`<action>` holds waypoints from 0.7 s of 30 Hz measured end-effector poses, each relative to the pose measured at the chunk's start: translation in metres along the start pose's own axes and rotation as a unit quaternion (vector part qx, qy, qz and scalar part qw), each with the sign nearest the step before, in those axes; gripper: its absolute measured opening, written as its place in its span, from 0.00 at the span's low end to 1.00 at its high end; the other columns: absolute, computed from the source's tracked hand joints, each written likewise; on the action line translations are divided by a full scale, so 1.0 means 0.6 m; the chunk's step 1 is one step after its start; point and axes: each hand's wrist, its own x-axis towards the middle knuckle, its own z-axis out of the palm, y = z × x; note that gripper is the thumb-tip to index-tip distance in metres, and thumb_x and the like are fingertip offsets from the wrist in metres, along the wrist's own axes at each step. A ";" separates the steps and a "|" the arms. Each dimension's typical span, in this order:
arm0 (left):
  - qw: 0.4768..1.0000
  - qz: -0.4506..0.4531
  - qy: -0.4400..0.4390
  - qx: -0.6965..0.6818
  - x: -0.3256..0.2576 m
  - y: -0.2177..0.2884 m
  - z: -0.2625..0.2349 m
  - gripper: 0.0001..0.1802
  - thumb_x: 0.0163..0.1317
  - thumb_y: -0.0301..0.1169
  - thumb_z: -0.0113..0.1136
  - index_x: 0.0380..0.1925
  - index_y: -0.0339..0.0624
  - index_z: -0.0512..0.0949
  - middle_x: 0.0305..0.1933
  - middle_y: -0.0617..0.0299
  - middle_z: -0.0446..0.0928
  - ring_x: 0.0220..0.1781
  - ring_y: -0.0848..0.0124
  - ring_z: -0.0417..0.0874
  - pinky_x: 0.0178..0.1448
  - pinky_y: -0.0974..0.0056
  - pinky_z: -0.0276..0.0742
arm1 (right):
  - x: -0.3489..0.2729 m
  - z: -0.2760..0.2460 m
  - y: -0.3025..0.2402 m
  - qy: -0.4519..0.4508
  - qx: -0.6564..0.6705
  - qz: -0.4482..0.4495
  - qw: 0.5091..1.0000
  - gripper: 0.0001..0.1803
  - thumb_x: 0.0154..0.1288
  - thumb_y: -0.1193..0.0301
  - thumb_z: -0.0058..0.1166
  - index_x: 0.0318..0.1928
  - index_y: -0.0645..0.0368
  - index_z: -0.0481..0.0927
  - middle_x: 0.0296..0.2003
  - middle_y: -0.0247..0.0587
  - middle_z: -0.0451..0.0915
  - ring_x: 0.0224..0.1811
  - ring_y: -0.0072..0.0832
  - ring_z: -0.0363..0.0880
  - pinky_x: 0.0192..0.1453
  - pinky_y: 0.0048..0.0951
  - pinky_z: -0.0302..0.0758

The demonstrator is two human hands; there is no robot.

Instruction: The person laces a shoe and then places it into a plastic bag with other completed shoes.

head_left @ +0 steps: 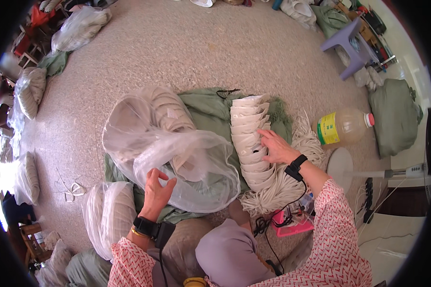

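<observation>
A row of nested cream curved fabric pieces [244, 128] runs toward me on green cloth [203, 107]. My right hand [278, 149] lies at the right side of this row, thumb and fingers apart, the fingertips touching the pieces. Over the near left edge of a clear plastic bag [203, 193], my left hand [157, 191] is curled, its thumb close to the index finger; whatever it may pinch does not show. Inside the bag, behind that hand, is a larger bundle of similar cream pieces [170, 107]. A heap of off-white cords [285, 186] lies below my right hand.
Right of the cords are a big plastic bottle [342, 128] with a red cap and a white fan [341, 165]. A pink tray [292, 225] with black cables lies near my right forearm. Another bagged bundle [111, 215] stands left. A purple stool [352, 48] stands far right.
</observation>
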 end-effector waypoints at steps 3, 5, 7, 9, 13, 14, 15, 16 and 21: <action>0.999 -0.030 0.000 -0.011 0.003 -0.003 -0.007 0.18 0.56 0.35 0.74 0.35 0.36 0.74 0.50 0.43 0.76 0.57 0.46 0.77 0.61 0.51 0.75 | 0.015 0.004 -0.010 -0.015 -0.008 -0.008 1.000 0.25 0.47 0.66 0.76 0.42 0.69 0.80 0.72 0.56 0.67 0.75 0.53 0.64 0.74 0.43 0.70; 1.000 -0.006 0.021 -0.013 0.003 -0.005 -0.006 0.18 0.56 0.34 0.74 0.36 0.36 0.74 0.56 0.40 0.75 0.61 0.44 0.76 0.63 0.51 0.75 | 0.016 -0.006 -0.031 0.039 -0.012 0.011 0.999 0.23 0.49 0.65 0.75 0.40 0.67 0.80 0.68 0.55 0.72 0.71 0.52 0.67 0.71 0.42 0.72; 1.000 0.013 0.025 -0.003 0.010 -0.005 -0.006 0.19 0.55 0.34 0.74 0.37 0.36 0.73 0.60 0.37 0.73 0.64 0.43 0.75 0.66 0.51 0.73 | 0.023 -0.015 -0.081 0.087 -0.001 -0.021 0.996 0.19 0.53 0.65 0.73 0.40 0.65 0.81 0.58 0.52 0.80 0.62 0.51 0.76 0.63 0.44 0.77; 0.997 0.040 0.067 0.011 0.007 -0.013 -0.005 0.20 0.55 0.33 0.74 0.39 0.35 0.73 0.61 0.35 0.73 0.65 0.41 0.74 0.68 0.50 0.72 | 0.041 -0.007 -0.154 0.098 0.156 -0.058 0.981 0.17 0.58 0.67 0.71 0.42 0.63 0.81 0.46 0.51 0.83 0.50 0.50 0.81 0.56 0.45 0.79; 1.000 -0.009 0.020 -0.018 0.014 0.001 -0.001 0.21 0.55 0.32 0.74 0.39 0.34 0.72 0.61 0.34 0.72 0.66 0.39 0.72 0.69 0.48 0.71 | 0.077 0.051 -0.263 0.024 0.259 -0.155 0.953 0.22 0.64 0.67 0.67 0.56 0.61 0.81 0.46 0.49 0.86 0.44 0.43 0.86 0.50 0.39 0.82; 0.999 0.005 0.034 -0.002 0.011 -0.006 -0.001 0.21 0.55 0.31 0.74 0.40 0.33 0.71 0.60 0.34 0.72 0.65 0.40 0.73 0.69 0.48 0.71 | 0.097 0.070 -0.286 0.006 0.271 -0.162 0.949 0.25 0.65 0.66 0.66 0.61 0.62 0.80 0.46 0.49 0.86 0.44 0.42 0.86 0.49 0.39 0.82; 0.999 0.007 0.032 -0.003 0.011 -0.010 0.006 0.21 0.55 0.31 0.74 0.40 0.33 0.71 0.60 0.34 0.72 0.65 0.40 0.73 0.69 0.48 0.71 | 0.118 0.085 -0.295 0.007 0.271 -0.160 0.949 0.25 0.65 0.66 0.66 0.61 0.62 0.80 0.46 0.49 0.86 0.44 0.42 0.86 0.49 0.39 0.82; 0.999 0.016 0.035 0.004 0.009 -0.013 0.008 0.21 0.55 0.31 0.73 0.41 0.33 0.71 0.59 0.36 0.73 0.64 0.41 0.74 0.68 0.48 0.72 | 0.147 0.098 -0.302 -0.042 0.294 -0.107 0.949 0.28 0.66 0.65 0.65 0.64 0.62 0.77 0.46 0.50 0.86 0.44 0.42 0.86 0.49 0.39 0.83; 0.998 0.043 0.019 -0.034 0.011 0.016 0.011 0.22 0.57 0.31 0.72 0.44 0.34 0.70 0.54 0.42 0.74 0.61 0.43 0.75 0.64 0.46 0.72 | 0.251 0.057 -0.335 -0.099 0.362 0.007 0.927 0.34 0.67 0.65 0.63 0.71 0.60 0.71 0.52 0.58 0.83 0.51 0.47 0.85 0.58 0.40 0.82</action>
